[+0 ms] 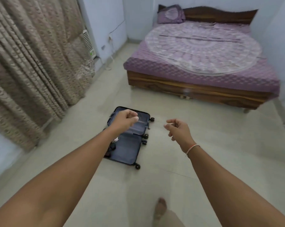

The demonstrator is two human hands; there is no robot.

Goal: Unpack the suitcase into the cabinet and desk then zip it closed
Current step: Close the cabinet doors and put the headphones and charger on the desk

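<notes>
Bare and nearest to me, my foot (160,208) is planted on the pale floor (212,145), well short of the suitcase (127,146). From my head view, both arms stretch out ahead. My left hand (124,119) hangs in the air above the suitcase's far half, fingers (133,116) loosely curled, and I cannot make out anything held in them. My right hand (177,128) hovers to the right of the suitcase, over bare floor, fingers loosely curled too and carrying nothing.

That suitcase lies flat and wide open on the floor, between the curtain (31,63) on its left and the bed (202,54) beyond it to the right. Its blue lining looks mostly bare; a few small dark things (111,149) and something pale sit along its left edge, partly hidden by my left forearm.

I reckon the risk is zipping up too soon and leaving those bits inside, since my arm screens them. Loose lining could also catch in the zip. Neither cabinet nor desk is in sight from here.
</notes>
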